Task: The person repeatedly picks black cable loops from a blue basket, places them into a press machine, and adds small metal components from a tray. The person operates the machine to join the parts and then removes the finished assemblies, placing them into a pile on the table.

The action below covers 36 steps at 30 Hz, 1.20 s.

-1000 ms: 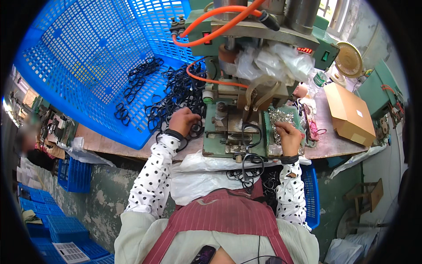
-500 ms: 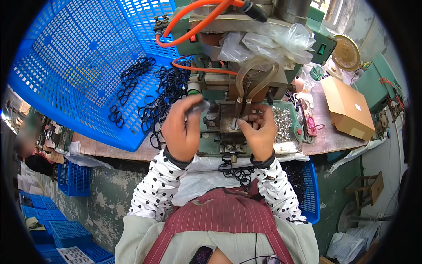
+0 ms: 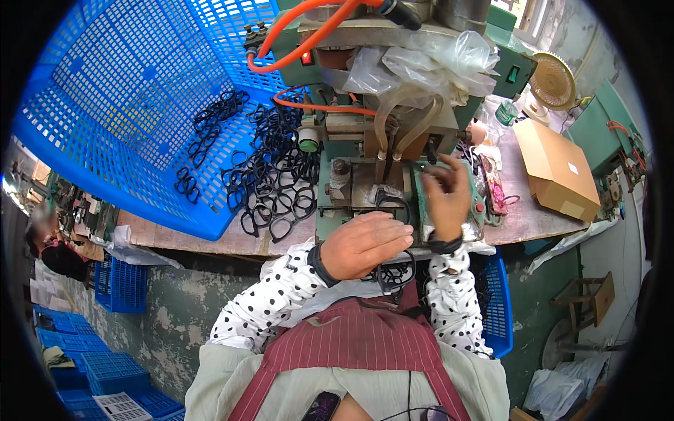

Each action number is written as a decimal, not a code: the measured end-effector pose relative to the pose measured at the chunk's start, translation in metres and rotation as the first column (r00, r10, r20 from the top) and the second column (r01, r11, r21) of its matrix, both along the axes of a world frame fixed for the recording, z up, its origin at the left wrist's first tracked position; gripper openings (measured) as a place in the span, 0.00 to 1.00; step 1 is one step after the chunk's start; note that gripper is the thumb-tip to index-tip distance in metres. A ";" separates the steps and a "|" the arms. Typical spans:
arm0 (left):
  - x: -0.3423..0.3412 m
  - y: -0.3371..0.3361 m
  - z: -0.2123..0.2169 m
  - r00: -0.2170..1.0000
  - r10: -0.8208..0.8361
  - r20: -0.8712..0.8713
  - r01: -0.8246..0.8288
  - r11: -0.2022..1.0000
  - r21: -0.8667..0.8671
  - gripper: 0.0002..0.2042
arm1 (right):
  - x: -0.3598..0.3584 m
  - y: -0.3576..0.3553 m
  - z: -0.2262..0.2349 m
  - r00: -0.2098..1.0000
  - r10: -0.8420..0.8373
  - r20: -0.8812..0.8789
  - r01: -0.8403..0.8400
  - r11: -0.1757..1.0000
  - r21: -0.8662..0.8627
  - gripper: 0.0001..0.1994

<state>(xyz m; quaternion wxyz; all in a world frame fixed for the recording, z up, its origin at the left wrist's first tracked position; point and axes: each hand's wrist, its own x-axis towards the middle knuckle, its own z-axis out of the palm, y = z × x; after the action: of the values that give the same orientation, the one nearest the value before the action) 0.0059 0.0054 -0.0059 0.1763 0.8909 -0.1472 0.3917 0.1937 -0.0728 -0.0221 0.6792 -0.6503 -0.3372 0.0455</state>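
Black eyeglass frame [image 3: 396, 198] partly under left hand [image 3: 365, 245]

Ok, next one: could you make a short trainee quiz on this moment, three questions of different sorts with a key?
1. Which of the hands partly hides a black frame at the machine: A left, B right, C neither?
2. Fill in: the thick hose at the machine's upper left is ____ in colour.
3. True or false: the cardboard box stands left of the machine.

Key: 1. A, the left hand. 2. Orange. 3. False; the cardboard box stands to its right.
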 end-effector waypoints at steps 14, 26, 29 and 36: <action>0.002 0.004 -0.011 0.999 -0.035 -0.019 0.035 0.999 -0.003 0.20 | 0.075 -0.058 -0.080 0.765 0.049 0.642 0.458 0.659 -0.596 0.10; -0.063 0.102 -0.038 0.599 0.782 0.172 -0.757 0.623 -0.195 0.14 | 0.069 -0.050 -0.083 0.919 -0.259 0.297 0.360 0.859 -0.365 0.06; -0.075 0.179 -0.042 -0.068 0.985 -0.158 -0.990 -0.046 0.136 0.26 | 0.073 -0.050 -0.091 0.870 -0.289 0.398 0.425 0.850 -0.312 0.06; -0.069 0.251 -0.060 -0.260 0.424 -0.867 -0.962 -0.035 0.272 0.44 | 0.070 -0.042 -0.091 0.923 -0.289 0.255 0.359 0.886 -0.295 0.06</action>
<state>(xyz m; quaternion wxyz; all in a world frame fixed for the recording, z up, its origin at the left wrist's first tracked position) -0.0634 0.2567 -0.0654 0.1695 0.6915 0.7014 -0.0335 0.2642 -0.1148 -0.1129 0.5180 -0.8050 -0.2782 -0.0789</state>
